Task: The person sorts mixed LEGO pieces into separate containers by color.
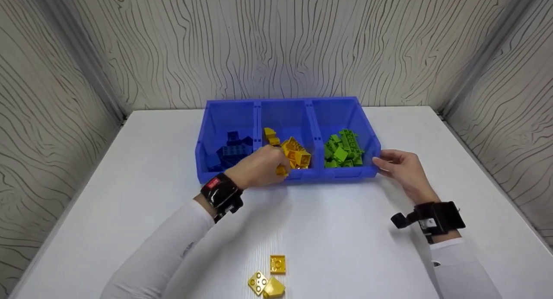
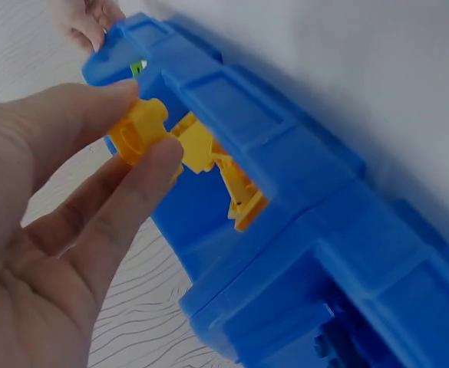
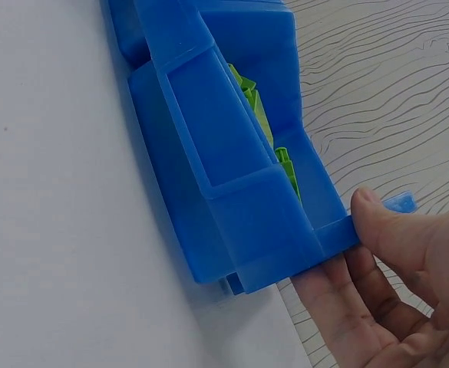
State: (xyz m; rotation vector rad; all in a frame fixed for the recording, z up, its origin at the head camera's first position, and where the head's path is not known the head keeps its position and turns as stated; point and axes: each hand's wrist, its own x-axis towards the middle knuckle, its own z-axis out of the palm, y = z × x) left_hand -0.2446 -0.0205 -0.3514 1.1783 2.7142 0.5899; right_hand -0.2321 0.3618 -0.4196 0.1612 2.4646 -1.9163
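My left hand pinches a yellow toy brick between thumb and fingers, over the front of the bin's middle compartment. The blue three-compartment bin stands toward the back of the table. Yellow bricks lie in its middle compartment, just past the left hand. At the bin's right front corner, my right hand grips the side wall, thumb on the inner side and fingers outside, as the right wrist view shows. Green bricks fill part of the right compartment beside that hand.
Dark blue bricks lie in the left compartment, partly behind the left hand. Near the table's front edge are three loose yellow pieces. A wood-grain panel rises behind the bin, with more panels on both sides.
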